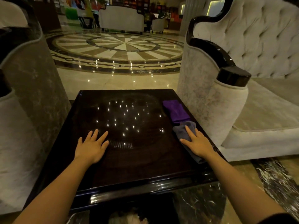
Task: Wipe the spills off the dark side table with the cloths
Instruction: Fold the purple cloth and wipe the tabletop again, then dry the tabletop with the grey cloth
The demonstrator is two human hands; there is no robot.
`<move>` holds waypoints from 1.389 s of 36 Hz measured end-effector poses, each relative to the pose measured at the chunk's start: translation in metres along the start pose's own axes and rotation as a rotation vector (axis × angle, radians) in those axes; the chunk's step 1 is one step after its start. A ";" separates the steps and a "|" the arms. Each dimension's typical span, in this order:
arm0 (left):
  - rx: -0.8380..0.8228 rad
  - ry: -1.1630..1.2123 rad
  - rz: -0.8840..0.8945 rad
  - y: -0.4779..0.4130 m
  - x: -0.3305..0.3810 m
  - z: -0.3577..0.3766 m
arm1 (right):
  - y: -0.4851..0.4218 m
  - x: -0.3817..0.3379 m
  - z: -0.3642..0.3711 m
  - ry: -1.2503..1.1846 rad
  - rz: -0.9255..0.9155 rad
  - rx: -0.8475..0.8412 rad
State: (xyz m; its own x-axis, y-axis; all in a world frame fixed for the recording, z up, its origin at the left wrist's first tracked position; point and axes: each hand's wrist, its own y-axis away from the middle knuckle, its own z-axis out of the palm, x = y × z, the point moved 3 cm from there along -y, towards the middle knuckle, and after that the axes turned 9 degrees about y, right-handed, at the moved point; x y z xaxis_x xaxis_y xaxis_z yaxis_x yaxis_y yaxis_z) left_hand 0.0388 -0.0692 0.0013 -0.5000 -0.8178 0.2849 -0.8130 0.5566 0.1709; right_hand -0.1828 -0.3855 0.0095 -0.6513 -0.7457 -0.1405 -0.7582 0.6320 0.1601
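Left hand (91,147) flat on side table (129,159), fingers spread, holding nothing. Right hand (198,143) pressed open on grey cloth (184,129) at right edge. Purple cloth (175,110) touching it, toward far right corner.

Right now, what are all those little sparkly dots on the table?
In the head view they are glare: ceiling lights mirrored in the glossy dark table, and on the polished floor too. The wide lens bends the sofa at the edge.
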 end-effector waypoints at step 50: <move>-0.032 -0.069 0.058 0.059 -0.023 0.006 | 0.128 -0.207 0.003 -0.310 -0.936 0.218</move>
State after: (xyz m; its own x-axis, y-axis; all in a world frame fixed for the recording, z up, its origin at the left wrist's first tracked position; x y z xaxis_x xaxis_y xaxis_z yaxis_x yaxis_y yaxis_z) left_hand 0.0006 -0.0189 -0.0006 -0.5660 -0.7918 0.2295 -0.7728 0.6066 0.1868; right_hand -0.1454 -0.1499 0.0561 0.2525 -0.8936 -0.3710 -0.9375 -0.1311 -0.3223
